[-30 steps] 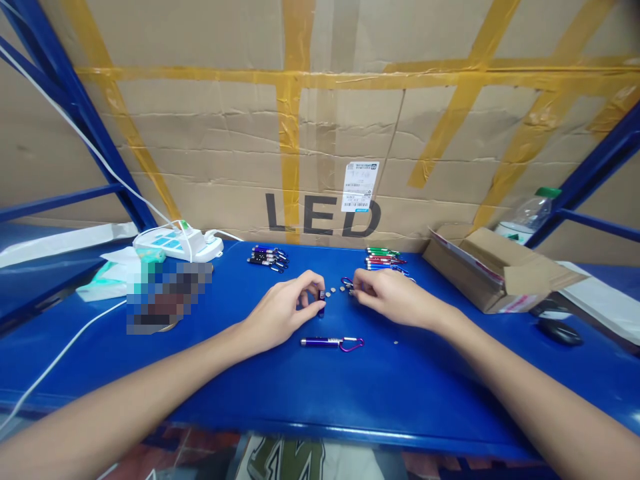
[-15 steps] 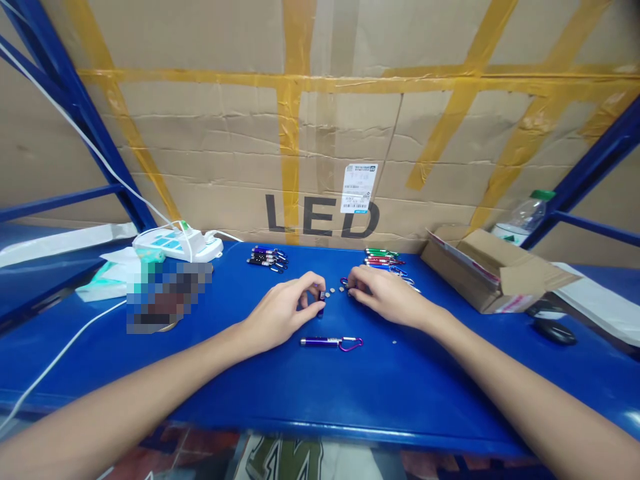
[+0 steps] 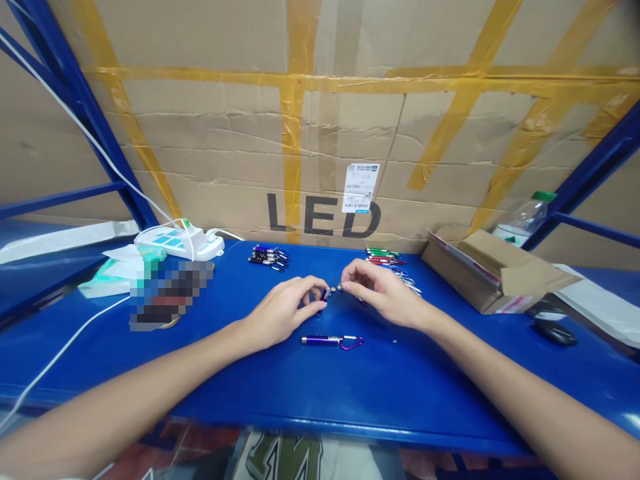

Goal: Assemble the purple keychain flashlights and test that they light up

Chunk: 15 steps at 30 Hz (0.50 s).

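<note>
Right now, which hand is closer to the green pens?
Right. The right hand is just on the near side of the green pens; the left hand is farther off, to their left and also on the near side.

The near purple penlight (image 3: 320, 341) looks like glossy metal, the tabletop (image 3: 280, 393) smooth and shiny; the far carton (image 3: 225, 147) is matt, creased cardboard, its packing tape (image 3: 292, 147) glossy.
</note>
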Tool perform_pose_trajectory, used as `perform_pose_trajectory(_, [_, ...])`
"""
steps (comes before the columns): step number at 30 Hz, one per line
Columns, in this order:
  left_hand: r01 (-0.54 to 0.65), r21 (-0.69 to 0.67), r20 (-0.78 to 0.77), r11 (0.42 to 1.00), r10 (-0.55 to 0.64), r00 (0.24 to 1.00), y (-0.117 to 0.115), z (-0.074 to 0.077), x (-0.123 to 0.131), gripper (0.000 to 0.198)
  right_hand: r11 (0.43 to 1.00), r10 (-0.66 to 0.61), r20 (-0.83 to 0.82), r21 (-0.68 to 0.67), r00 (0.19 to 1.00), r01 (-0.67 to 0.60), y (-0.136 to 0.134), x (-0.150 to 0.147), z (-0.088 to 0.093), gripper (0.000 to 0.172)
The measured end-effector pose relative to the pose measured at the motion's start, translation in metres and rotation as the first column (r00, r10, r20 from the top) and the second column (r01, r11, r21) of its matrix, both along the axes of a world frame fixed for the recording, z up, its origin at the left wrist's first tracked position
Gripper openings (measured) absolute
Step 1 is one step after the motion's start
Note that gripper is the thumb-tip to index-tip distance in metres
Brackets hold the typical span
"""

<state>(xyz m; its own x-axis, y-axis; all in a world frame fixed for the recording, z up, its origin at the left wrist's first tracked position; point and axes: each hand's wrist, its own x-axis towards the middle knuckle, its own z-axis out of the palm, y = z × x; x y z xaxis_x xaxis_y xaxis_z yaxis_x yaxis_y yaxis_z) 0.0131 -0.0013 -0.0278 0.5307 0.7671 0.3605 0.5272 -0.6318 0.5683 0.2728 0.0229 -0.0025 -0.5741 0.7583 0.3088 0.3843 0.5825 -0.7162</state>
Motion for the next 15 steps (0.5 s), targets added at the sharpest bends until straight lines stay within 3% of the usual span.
perform_pose_trajectory(6, [0.040, 0.109, -0.050, 0.993, -0.035, 0.998, -0.0029, 0.0004, 0.0003, 0.020, 0.999, 0.041, 0.025, 0.007, 0.999, -0.041, -0.0088, -0.0058, -0.0018, 0.021])
perform_pose_trajectory(15, [0.032, 0.130, -0.026, 0.991, -0.029, 0.999, -0.0027, -0.0008, -0.0009, 0.023, 0.990, 0.015, 0.173, 0.138, 0.985, -0.039, -0.0089, -0.0031, -0.0023, 0.022])
